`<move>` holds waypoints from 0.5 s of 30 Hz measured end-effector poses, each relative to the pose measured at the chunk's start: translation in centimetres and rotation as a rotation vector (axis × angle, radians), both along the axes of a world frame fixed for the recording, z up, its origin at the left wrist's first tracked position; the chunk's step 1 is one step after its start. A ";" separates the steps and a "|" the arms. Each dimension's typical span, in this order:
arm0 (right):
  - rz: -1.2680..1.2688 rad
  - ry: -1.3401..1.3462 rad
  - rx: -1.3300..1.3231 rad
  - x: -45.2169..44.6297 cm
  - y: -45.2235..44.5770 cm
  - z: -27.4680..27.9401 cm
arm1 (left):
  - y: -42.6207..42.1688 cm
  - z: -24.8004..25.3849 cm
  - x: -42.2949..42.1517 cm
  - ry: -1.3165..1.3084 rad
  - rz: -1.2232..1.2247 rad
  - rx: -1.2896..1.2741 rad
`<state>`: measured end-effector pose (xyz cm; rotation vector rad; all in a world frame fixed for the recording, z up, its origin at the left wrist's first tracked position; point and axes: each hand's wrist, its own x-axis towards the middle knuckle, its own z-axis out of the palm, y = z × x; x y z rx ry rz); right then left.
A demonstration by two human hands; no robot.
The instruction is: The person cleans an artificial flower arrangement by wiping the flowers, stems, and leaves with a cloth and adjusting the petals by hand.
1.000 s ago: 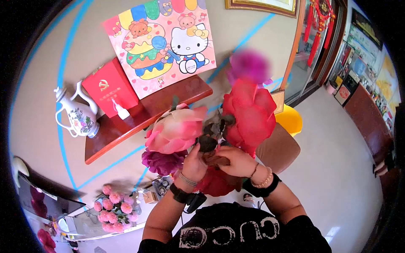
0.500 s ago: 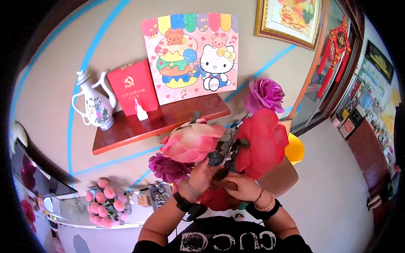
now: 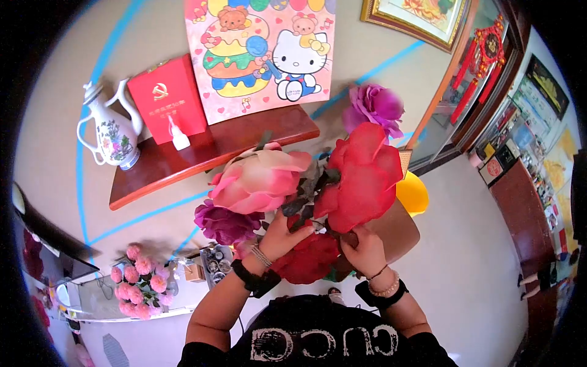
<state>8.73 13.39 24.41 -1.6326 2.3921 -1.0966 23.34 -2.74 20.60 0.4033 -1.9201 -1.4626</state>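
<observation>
A bunch of large artificial flowers stands in front of me. My left hand [image 3: 284, 237] is closed around the dark stems [image 3: 298, 208] below the pink flower [image 3: 260, 179], its thumb pointing right and most fingers hidden. On the other side, my right hand [image 3: 365, 252] has curled fingers at the lower edge of the big red flower [image 3: 362, 174]; what they pinch is hidden. Another red flower [image 3: 309, 258] sits low between my wrists. Purple flowers show at the left [image 3: 226, 221] and at the upper right [image 3: 376, 110].
A wooden wall shelf [image 3: 214, 153] carries a white ewer [image 3: 111, 131], a red box [image 3: 168, 98], a small white bottle [image 3: 179, 137] and a cartoon picture [image 3: 263, 61]. Behind the flowers are a brown seat [image 3: 397, 229] and a yellow bucket [image 3: 413, 192]. Pink flowers [image 3: 140, 281] stand lower left.
The view has shifted, so the shelf and flowers appear further up and left. My right hand has moved away from my left, out to the right beneath the big red flower.
</observation>
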 end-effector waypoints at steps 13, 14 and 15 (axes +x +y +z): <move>0.064 0.257 -0.276 1.3 -2.8 -0.4 | -1.6 0.6 -3.0 0.062 -0.135 0.741; 0.063 0.307 -0.308 1.5 -3.0 -0.1 | -1.5 0.6 -2.9 0.065 -0.131 0.743; 0.067 0.308 -0.307 1.6 -3.2 0.1 | -1.4 0.6 -2.8 0.082 -0.141 0.747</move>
